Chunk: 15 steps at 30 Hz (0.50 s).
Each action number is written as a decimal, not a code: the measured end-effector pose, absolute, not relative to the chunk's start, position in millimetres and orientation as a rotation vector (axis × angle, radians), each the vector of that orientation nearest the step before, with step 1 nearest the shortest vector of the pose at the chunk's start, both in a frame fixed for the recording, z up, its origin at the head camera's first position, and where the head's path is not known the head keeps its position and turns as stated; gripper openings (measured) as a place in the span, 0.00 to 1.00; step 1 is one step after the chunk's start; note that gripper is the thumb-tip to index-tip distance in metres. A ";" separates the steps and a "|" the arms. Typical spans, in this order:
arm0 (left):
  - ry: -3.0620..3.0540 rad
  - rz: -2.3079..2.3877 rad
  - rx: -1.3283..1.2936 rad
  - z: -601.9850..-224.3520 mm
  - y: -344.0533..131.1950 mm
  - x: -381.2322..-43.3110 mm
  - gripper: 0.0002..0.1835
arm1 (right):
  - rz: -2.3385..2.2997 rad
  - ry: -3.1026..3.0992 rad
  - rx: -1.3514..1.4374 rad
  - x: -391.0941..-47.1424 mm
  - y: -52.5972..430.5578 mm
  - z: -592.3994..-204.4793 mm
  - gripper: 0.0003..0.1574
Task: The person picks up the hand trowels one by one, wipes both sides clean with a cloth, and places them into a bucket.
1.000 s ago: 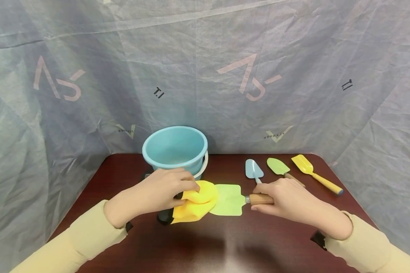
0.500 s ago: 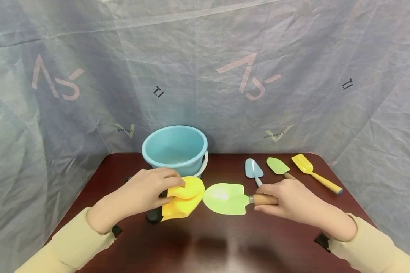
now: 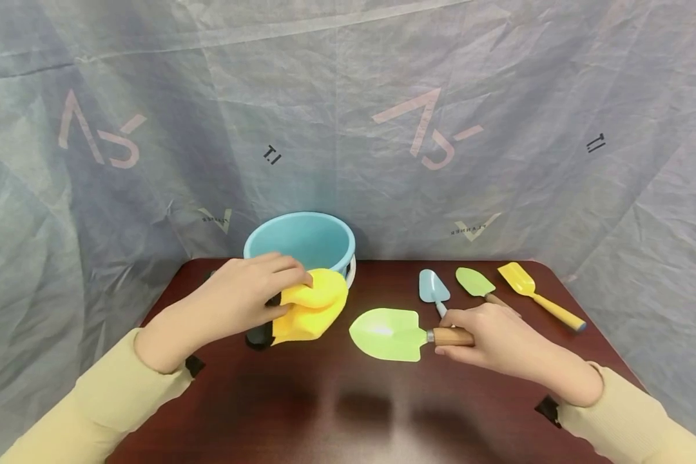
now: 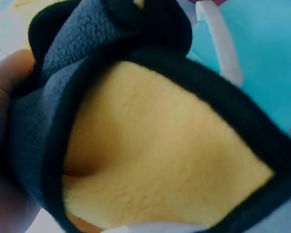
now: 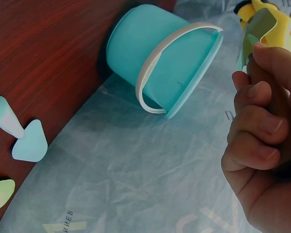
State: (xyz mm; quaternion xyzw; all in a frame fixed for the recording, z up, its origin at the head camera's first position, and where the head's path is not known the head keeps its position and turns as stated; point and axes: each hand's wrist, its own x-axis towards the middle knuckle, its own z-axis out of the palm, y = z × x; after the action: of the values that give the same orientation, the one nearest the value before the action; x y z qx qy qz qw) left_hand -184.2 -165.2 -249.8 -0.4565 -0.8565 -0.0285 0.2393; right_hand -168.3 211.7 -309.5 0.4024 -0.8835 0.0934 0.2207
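Showing "T.I" [image 3: 271,154] on sheet [image 3: 325,116], gripping trowel [image 3: 403,335] crosswise, tip leftward, in right hand [image 3: 495,336], pinching cloth [image 3: 313,308] in left hand [image 3: 249,287]

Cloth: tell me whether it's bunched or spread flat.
Bunched: in the head view, the left hand grips the cloth, which is gathered in folds.

Head view looks forward and down; nearer wrist views share yellow cloth [image 3: 316,306] and bucket [image 5: 133,43]
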 end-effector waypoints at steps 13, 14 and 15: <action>-2.216 -0.021 -1.351 -232.6 -125.1 -188.1 0.22 | 0.260 -2.518 1.067 -175.2 205.1 -307.8 0.20; -2.207 -0.007 -1.362 -232.0 -122.2 -188.2 0.22 | 0.261 -2.528 1.063 -175.3 204.3 -307.6 0.20; -2.200 0.009 -1.375 -231.5 -119.1 -188.4 0.21 | 0.263 -2.538 1.060 -175.4 203.4 -307.4 0.19</action>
State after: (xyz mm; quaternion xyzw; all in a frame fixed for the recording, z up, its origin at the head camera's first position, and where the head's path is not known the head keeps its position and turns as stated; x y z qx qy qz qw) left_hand -188.4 -119.1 -231.5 -0.5102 -0.8164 0.0033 0.2705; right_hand -175.4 203.4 -307.4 0.3767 -0.9022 0.0935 0.1883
